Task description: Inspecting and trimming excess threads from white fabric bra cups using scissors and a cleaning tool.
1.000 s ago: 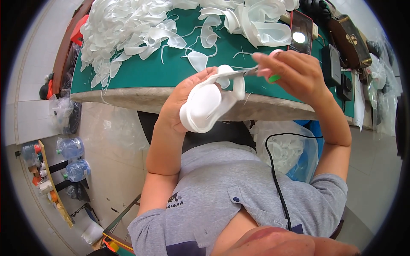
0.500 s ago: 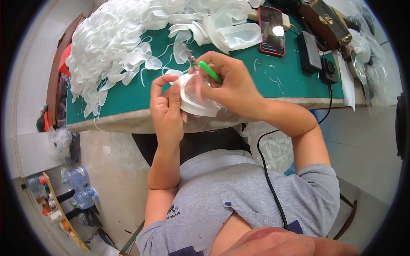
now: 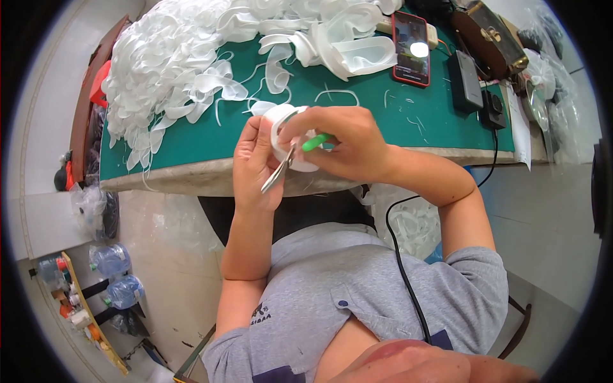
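Just above the table's front edge, my left hand (image 3: 254, 153) is closed on a white, curved, soft-looking piece (image 3: 281, 116) with a raised rim. My right hand (image 3: 354, 140) grips small scissors (image 3: 277, 175) with a green handle. Their metal blades point down to the left, across the front of my left hand. The right fingertips also touch the white piece's rim, hiding part of it. Whether the blades are apart cannot be made out. Past my hands, a large heap of similar white pieces (image 3: 172, 64) covers the table's far left.
The green tabletop (image 3: 383, 127) carries thin white trimmings. Larger white curved parts (image 3: 367, 54) lie at the back. To their right are a red-cased phone (image 3: 410, 50), a dark power bank (image 3: 465, 82), a black device (image 3: 492, 110) with a cable, and a brown bag (image 3: 488, 35).
The scissors have swung from pointing away from me to pointing down and left. My right fingers have come over the white piece's rim, and the piece has turned in my left hand.
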Demonstrator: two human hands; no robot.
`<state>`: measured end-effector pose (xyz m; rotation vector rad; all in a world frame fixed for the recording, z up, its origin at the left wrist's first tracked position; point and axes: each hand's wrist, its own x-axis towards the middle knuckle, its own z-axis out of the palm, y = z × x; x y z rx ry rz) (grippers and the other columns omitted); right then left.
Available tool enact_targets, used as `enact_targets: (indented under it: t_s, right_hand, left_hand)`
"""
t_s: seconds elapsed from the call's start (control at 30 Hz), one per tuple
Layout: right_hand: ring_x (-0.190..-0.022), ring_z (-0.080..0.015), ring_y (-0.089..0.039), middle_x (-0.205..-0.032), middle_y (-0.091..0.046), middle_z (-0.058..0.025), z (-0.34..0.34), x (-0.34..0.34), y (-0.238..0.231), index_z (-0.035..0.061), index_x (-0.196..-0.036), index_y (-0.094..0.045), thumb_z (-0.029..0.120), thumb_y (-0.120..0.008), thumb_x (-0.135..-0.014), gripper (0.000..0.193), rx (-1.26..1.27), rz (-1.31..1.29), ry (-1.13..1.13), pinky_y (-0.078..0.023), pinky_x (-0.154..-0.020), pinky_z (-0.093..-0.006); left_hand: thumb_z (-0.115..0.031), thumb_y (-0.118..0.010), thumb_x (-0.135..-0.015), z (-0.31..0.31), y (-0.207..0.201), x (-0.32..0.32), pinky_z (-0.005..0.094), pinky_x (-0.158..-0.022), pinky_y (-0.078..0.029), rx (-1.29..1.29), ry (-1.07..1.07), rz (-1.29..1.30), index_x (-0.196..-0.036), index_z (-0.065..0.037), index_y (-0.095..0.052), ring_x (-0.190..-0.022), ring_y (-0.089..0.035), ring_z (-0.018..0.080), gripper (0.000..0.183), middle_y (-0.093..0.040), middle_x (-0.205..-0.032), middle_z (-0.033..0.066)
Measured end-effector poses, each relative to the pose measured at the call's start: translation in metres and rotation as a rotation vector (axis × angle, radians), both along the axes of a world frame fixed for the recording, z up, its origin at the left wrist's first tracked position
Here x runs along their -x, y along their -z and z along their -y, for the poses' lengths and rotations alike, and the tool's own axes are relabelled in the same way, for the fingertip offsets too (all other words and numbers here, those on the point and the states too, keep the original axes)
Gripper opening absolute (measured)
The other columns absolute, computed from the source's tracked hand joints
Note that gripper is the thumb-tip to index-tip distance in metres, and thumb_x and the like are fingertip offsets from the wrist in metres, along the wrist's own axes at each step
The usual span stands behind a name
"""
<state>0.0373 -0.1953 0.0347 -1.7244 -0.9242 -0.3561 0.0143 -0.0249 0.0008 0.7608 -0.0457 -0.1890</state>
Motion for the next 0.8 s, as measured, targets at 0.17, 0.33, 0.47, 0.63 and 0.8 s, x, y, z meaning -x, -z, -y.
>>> enact_targets:
  t_s: [0.17,0.33,0.47,0.63,0.8]
  right_hand:
    - [-0.073,-0.0168,-0.066,-0.085,-0.067,-0.0049,0.021,-0.002,-0.008,0.0088,-0.113,-0.064,-0.003,-0.070,-0.069,0.046,0.120,0.080,0.112,-0.052,-0.061,-0.0247]
    - [-0.068,-0.0140,-0.062,-0.081,-0.065,-0.0012,0.055,-0.016,-0.017,0.0115,-0.119,-0.062,0.007,-0.074,-0.066,0.055,0.553,0.446,0.188,-0.050,-0.055,-0.0262]
    - [-0.061,-0.0108,-0.055,-0.076,-0.059,0.0025,0.066,-0.020,-0.018,0.0136,-0.123,-0.060,0.012,-0.073,-0.067,0.057,0.742,0.662,0.255,-0.043,-0.050,-0.0253]
    - [-0.062,-0.0097,-0.051,-0.076,-0.056,0.0036,0.073,-0.024,-0.030,0.0139,-0.125,-0.059,0.012,-0.070,-0.070,0.056,0.842,0.786,0.237,-0.040,-0.048,-0.0246]
    - [-0.062,-0.0103,-0.051,-0.076,-0.055,0.0030,0.078,-0.028,-0.039,0.0129,-0.127,-0.057,0.014,-0.069,-0.071,0.057,0.831,0.777,0.137,-0.040,-0.048,-0.0244]
  left_hand:
    - [-0.019,-0.054,-0.095,0.004,-0.004,-0.002,0.0273,-0.078,-0.052,-0.008,-0.155,-0.091,-0.103,-0.006,-0.054,-0.088,-0.062,0.0114,0.015,-0.064,-0.095,0.0048]
    - [-0.018,-0.055,-0.095,-0.010,0.001,-0.004,0.0259,-0.071,-0.053,0.156,0.110,-0.067,-0.102,-0.007,-0.055,-0.080,-0.062,0.0106,0.013,-0.063,-0.090,0.0032]
    - [-0.019,-0.051,-0.097,-0.014,-0.005,-0.006,0.0232,-0.054,-0.052,0.353,0.385,-0.241,-0.106,-0.007,-0.053,-0.071,-0.061,0.0119,0.015,-0.061,-0.084,0.0052]
    - [-0.014,-0.035,-0.101,-0.018,-0.008,-0.004,0.0254,-0.037,-0.045,0.911,0.661,-0.668,-0.108,0.003,-0.043,-0.051,-0.054,0.0136,0.019,-0.051,-0.080,0.0097]
    - [-0.009,-0.029,-0.100,-0.020,-0.010,-0.005,0.0271,-0.034,-0.037,1.022,0.775,-0.711,-0.114,0.011,-0.035,-0.046,-0.046,0.0145,0.026,-0.042,-0.096,0.0175]
